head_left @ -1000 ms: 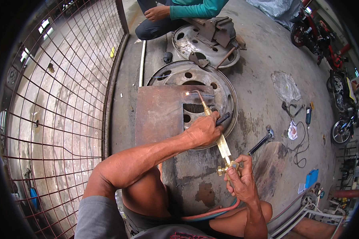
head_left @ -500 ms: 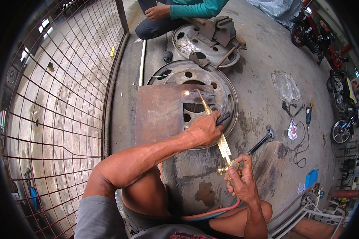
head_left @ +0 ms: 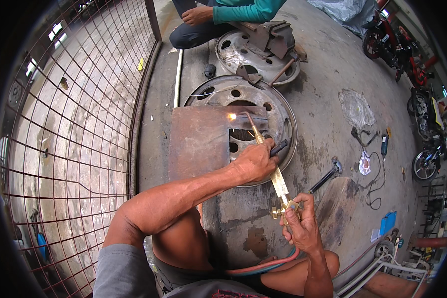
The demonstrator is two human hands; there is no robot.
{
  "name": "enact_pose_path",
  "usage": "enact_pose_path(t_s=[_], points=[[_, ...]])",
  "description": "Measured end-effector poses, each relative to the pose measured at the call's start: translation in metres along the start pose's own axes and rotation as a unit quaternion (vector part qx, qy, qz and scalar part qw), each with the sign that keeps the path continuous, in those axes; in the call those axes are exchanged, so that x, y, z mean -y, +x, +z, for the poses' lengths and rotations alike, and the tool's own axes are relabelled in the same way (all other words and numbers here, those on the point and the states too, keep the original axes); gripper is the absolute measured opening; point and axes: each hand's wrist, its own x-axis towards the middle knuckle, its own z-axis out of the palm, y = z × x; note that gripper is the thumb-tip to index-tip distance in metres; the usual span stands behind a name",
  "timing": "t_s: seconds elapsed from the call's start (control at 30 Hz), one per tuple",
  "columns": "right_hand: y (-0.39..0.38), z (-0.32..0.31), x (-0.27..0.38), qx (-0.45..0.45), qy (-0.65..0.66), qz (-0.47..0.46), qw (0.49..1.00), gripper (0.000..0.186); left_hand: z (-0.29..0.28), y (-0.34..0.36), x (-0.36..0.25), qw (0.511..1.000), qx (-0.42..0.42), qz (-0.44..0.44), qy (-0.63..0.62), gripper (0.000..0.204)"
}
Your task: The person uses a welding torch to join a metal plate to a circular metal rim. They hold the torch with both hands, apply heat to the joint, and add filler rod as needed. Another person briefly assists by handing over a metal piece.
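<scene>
A brass cutting torch (head_left: 279, 185) runs from my lap up to a rusty steel plate (head_left: 198, 141). My left hand (head_left: 254, 162) is closed round its front part, with a short dark rod (head_left: 279, 148) also sticking out of the grip. My right hand (head_left: 301, 226) grips the valve end, thumb on the body near a brass knob. Red and blue hoses (head_left: 270, 262) trail from that end. The torch's bent tip points left at a bright orange glow (head_left: 232, 117) on the plate, above a rectangular cutout. Beneath the plate lies a steel wheel rim (head_left: 291, 134).
A second rim (head_left: 223, 58) with a vise (head_left: 273, 37) on it stands beyond, near a crouching person in a teal sleeve (head_left: 246, 11). Mesh fencing (head_left: 84, 124) borders the left. A hammer (head_left: 326, 175) lies at right, motorcycles (head_left: 400, 49) farther off.
The glow at the plate looks larger and more orange, with small sparks below it. Both hands keep nearly the same hold and place.
</scene>
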Motion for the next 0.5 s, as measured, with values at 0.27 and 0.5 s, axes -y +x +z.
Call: enact_pose_path(t_s=[0.27, 0.5], points=[[0.0007, -0.0015, -0.0017, 0.013, -0.018, -0.004, 1.000, 0.036, 0.0007, 0.0004, 0.0001, 1.000, 0.001, 0.002, 0.000, 0.030], [0.0011, -0.0012, -0.0029, 0.016, -0.013, -0.008, 1.000, 0.036, 0.0003, 0.0007, 0.0019, 1.000, 0.001, 0.003, 0.000, 0.029]])
